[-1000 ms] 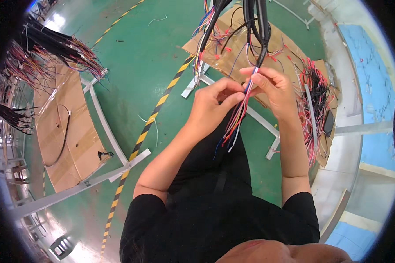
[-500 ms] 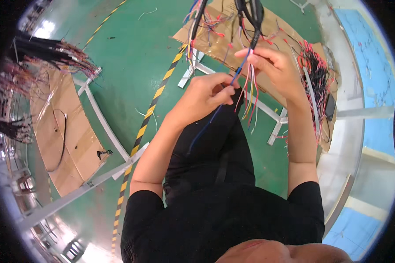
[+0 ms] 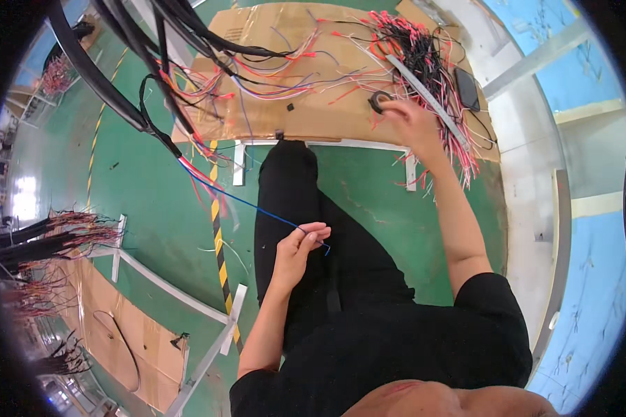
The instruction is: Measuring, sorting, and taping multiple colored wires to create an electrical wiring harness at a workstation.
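My left hand (image 3: 301, 244) pinches the end of a thin blue wire (image 3: 243, 201) in front of my black trousers. The wire runs up and left to a thick black cable bundle (image 3: 111, 90) hanging from above. My right hand (image 3: 409, 118) reaches forward to the cardboard-covered bench (image 3: 278, 118) and grips a black roll of tape (image 3: 378, 101) lying on it. Red, pink and purple loose wires (image 3: 292, 69) spread over the cardboard beside that hand.
A metal ruler (image 3: 424, 94) and a dark flat device (image 3: 466, 88) lie among red wires at the bench's right end. Yellow-black floor tape (image 3: 221, 257) crosses the green floor. Another cardboard bench (image 3: 118, 326) with wire bundles (image 3: 42, 236) stands at lower left.
Both hands were together sorting wires by the harness. Now my left hand has dropped low holding the blue wire, and my right hand has reached out to the tape roll on the bench.
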Tool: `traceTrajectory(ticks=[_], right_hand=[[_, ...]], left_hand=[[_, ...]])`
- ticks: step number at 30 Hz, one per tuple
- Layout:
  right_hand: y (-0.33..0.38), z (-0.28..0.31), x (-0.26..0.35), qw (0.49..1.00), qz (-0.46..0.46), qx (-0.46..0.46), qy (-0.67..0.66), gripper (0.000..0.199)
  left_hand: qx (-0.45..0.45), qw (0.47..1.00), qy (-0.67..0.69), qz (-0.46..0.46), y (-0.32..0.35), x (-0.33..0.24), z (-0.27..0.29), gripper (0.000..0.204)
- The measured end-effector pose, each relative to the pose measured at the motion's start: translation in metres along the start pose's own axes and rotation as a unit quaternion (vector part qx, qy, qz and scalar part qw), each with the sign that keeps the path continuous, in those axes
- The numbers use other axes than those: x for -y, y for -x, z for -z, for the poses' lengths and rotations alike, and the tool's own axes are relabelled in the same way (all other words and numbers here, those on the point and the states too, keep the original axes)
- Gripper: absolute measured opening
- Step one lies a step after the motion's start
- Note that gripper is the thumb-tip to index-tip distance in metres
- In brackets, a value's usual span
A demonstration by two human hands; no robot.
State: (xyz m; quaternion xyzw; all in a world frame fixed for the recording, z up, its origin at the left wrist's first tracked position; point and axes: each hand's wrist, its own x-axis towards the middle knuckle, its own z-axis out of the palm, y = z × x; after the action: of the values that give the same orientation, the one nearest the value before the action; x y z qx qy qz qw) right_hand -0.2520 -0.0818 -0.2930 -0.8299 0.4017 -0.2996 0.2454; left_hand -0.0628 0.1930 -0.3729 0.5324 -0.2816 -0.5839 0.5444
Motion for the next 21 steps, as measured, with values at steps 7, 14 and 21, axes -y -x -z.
traceTrajectory(ticks=[7, 14, 21], right_hand=[[0.010, 0.045, -0.108, 0.985, -0.022, -0.093, 0.145, 0.018], [-0.022, 0.031, -0.104, 0.973, 0.006, -0.152, 0.175, 0.016], [-0.046, 0.059, -0.196, 0.947, -0.026, 0.013, 0.320, 0.027]], left_hand=[[0.001, 0.995, -0.038, 0.093, -0.016, 0.002, -0.013, 0.021], [-0.075, 0.996, -0.039, -0.012, -0.011, 0.007, -0.035, 0.017], [-0.011, 0.996, -0.078, 0.035, -0.017, 0.006, -0.029, 0.020]])
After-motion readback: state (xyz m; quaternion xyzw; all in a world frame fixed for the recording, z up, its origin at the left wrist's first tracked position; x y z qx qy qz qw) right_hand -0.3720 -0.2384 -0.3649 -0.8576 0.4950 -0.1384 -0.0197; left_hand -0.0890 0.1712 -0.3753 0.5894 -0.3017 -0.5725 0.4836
